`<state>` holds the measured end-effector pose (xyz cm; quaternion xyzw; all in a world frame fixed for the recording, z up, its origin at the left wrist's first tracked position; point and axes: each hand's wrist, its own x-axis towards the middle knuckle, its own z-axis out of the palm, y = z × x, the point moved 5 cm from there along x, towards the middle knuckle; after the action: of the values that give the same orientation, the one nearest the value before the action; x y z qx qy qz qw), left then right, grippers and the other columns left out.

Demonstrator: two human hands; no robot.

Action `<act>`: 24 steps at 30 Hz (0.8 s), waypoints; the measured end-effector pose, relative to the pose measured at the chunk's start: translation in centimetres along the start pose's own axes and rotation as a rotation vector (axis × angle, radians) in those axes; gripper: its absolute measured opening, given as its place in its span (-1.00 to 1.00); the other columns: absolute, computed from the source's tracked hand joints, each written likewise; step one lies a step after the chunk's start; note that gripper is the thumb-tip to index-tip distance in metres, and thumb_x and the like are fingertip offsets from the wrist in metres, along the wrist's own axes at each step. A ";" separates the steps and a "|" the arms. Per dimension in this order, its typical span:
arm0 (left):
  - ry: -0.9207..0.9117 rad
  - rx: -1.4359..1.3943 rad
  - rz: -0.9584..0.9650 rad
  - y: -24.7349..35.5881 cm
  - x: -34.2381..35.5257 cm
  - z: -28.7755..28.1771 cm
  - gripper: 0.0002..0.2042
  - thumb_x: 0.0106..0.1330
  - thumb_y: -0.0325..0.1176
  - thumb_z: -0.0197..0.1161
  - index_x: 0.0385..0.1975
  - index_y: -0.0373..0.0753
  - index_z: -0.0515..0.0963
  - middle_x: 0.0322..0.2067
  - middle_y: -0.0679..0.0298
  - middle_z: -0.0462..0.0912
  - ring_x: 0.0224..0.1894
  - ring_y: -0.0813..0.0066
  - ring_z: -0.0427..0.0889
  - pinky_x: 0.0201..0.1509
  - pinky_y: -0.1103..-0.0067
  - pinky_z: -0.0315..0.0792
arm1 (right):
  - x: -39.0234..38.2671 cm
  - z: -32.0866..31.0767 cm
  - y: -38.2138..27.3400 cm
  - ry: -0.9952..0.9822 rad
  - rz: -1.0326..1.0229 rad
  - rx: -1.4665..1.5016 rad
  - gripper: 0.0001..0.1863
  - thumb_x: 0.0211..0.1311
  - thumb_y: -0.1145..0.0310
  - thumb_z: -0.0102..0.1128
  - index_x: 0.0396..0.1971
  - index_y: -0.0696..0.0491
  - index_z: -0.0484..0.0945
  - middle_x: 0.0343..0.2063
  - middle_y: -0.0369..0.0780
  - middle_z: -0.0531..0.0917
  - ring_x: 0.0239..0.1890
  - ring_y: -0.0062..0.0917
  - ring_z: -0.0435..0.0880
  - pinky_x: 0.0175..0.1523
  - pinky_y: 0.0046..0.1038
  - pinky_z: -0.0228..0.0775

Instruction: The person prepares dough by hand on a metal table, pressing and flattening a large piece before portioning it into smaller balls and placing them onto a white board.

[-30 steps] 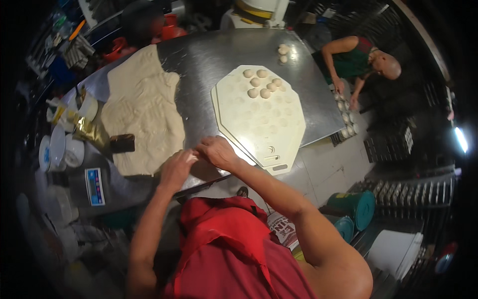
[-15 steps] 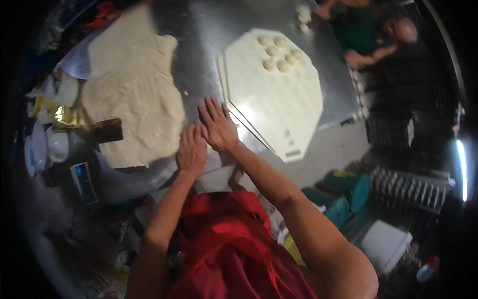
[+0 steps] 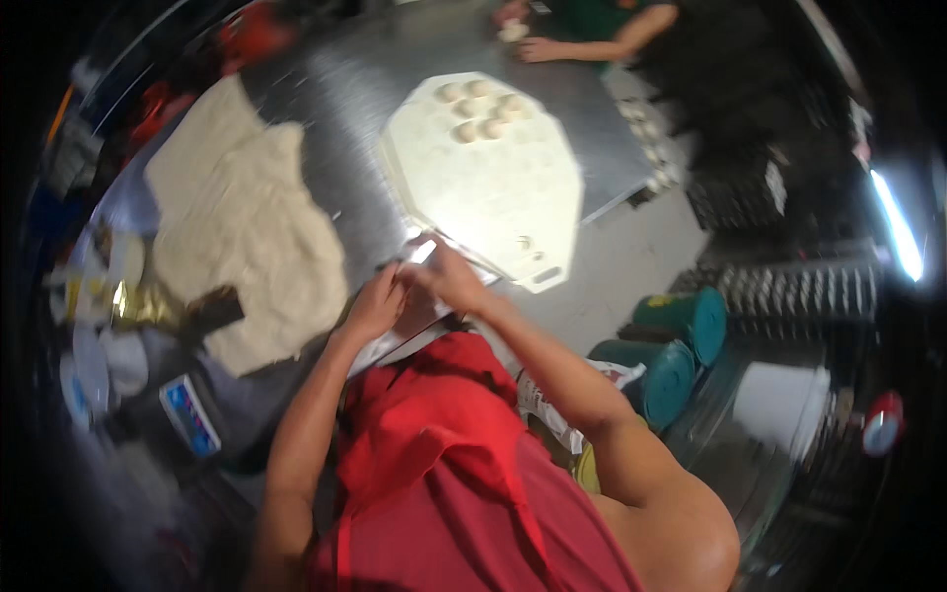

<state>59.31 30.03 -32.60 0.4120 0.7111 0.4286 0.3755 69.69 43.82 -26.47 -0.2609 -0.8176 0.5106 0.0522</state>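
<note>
Close together at the near edge of the metal table (image 3: 335, 148), my left hand (image 3: 378, 304) and my right hand (image 3: 449, 276) have their fingers bent inward and nearly meeting. Anything between the fingers is hidden or too small to make out. A large flat slab of pale dough (image 3: 256, 237) lies to the left of my left hand. On its near part rests a dark flat rectangular piece (image 3: 214, 311). Just beyond my right hand is a cream cutting board (image 3: 483, 197), stacked on another, with several round dough balls (image 3: 492, 128) at its far end.
A co-worker's hand (image 3: 541, 49) is at the far table edge beside some dough. White tubs (image 3: 123, 360), a gold packet (image 3: 138, 304) and a box with a blue face (image 3: 190, 414) sit at left. Teal bins (image 3: 666, 385) and a white bucket (image 3: 779, 405) stand right.
My hands, flat with fingers extended earlier, are now curled and drawn together. The whole view has shifted, so the boards and the dough slab appear further left.
</note>
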 end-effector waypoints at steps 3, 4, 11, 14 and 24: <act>-0.078 -0.420 -0.239 3.6 1.8 -1.8 -0.69 0.69 -0.12 0.09 0.15 -0.22 0.53 -0.38 0.28 0.60 -0.39 0.53 0.57 -0.26 0.48 0.52 | 3.7 -3.8 -1.0 -0.088 -0.051 0.376 -0.62 0.36 0.44 0.45 0.14 0.14 0.64 -0.13 -0.18 0.75 -0.12 -0.49 0.75 -0.04 -0.43 0.62; -0.054 -0.409 -0.254 4.3 1.5 -2.8 -0.67 0.70 -0.09 0.08 0.14 -0.23 0.54 -0.38 0.32 0.58 -0.40 0.58 0.55 -0.28 0.52 0.51 | 4.4 -3.6 -1.8 -0.128 -0.034 0.373 -0.65 0.37 0.46 0.43 0.12 0.15 0.65 -0.15 -0.20 0.75 -0.15 -0.52 0.74 -0.04 -0.45 0.62; 0.107 -0.295 -0.214 6.1 3.0 -4.6 -0.65 0.68 -0.07 0.11 0.05 -0.28 0.55 -0.36 0.30 0.68 -0.40 0.56 0.57 -0.25 0.48 0.50 | 10.0 -5.4 -4.3 -0.329 0.016 0.580 -0.81 0.42 0.54 0.37 -0.02 0.15 0.66 -0.24 -0.23 0.75 -0.29 -0.61 0.68 -0.12 -0.48 0.61; 0.048 -0.080 -0.326 7.3 4.6 -4.3 -0.65 0.65 -0.10 0.13 0.01 -0.33 0.54 -0.32 0.09 0.76 -0.35 0.23 0.70 -0.18 0.30 0.54 | 11.9 -6.1 -2.0 -0.311 0.038 0.410 -0.76 0.53 0.31 0.30 -0.09 0.21 0.64 -0.38 -0.14 0.72 -0.31 -0.51 0.69 -0.16 -0.39 0.54; 0.200 0.323 -0.020 11.0 7.9 -5.6 -0.70 0.53 -0.27 0.14 -0.12 -0.48 0.52 -0.28 -0.29 0.70 -0.14 -0.31 0.70 -0.03 -0.01 0.56 | 10.7 -5.9 -6.0 -0.045 -0.057 0.069 -0.58 0.47 0.08 0.31 -0.25 0.22 0.57 -0.58 0.01 0.69 -0.47 -0.25 0.75 -0.28 -0.27 0.56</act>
<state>54.27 38.76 -21.92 0.4151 0.8085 0.3437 0.2364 60.39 51.69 -20.44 -0.2242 -0.8075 0.5425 0.0574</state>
